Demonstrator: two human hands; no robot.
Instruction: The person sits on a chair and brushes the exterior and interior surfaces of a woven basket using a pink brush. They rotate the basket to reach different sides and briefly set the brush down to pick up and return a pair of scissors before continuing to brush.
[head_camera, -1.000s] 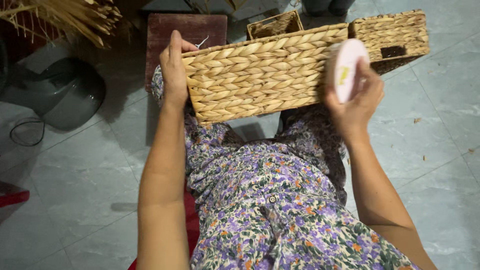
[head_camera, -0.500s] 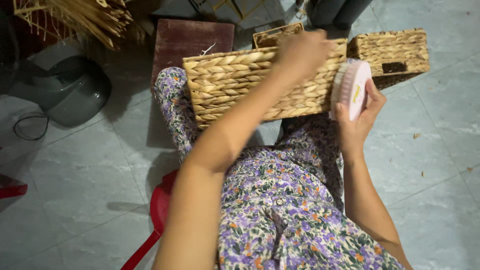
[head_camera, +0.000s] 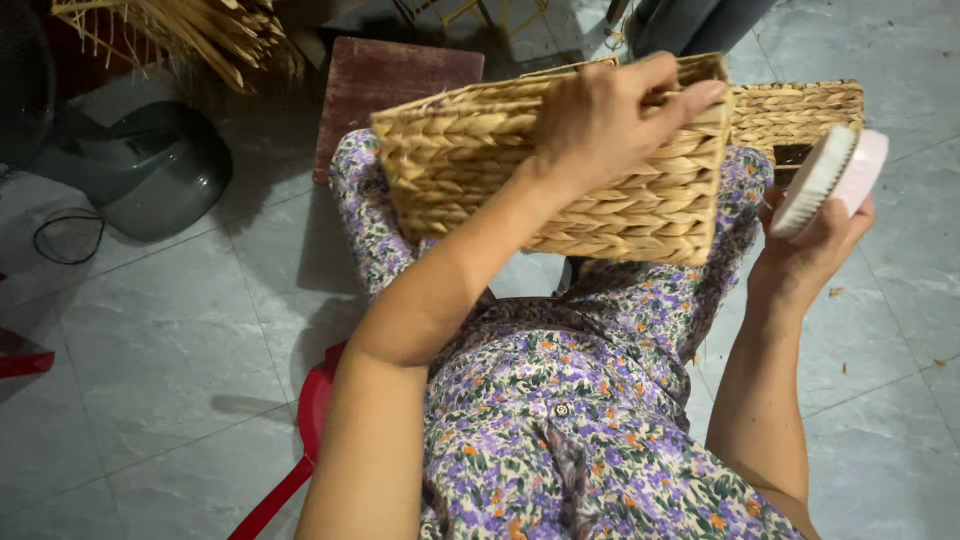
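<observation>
We are gripping the basket (head_camera: 500, 150) on our lap with our left hand (head_camera: 600, 115). Our right hand (head_camera: 810, 240) is holding a round pink brush (head_camera: 830, 180) beside it.

We see a woven basket (head_camera: 500, 160) of pale straw-coloured braid, rectangular, lying across the lap on the flowered dress. It is tipped so that one long braided side faces us, its right end higher and farther than its left. Its rows of plaited strands run lengthwise, and the right corner shows a clean vertical edge. Our left hand (head_camera: 600, 120) lies over its far upper rim, fingers curled over the top toward the right corner. To the right, just beside the basket but apart from it, our right hand (head_camera: 810, 250) holds up a round brush (head_camera: 822, 180): a pink disc with a flat face of pale bristles, tilted on edge, bristles turned toward the basket.
</observation>
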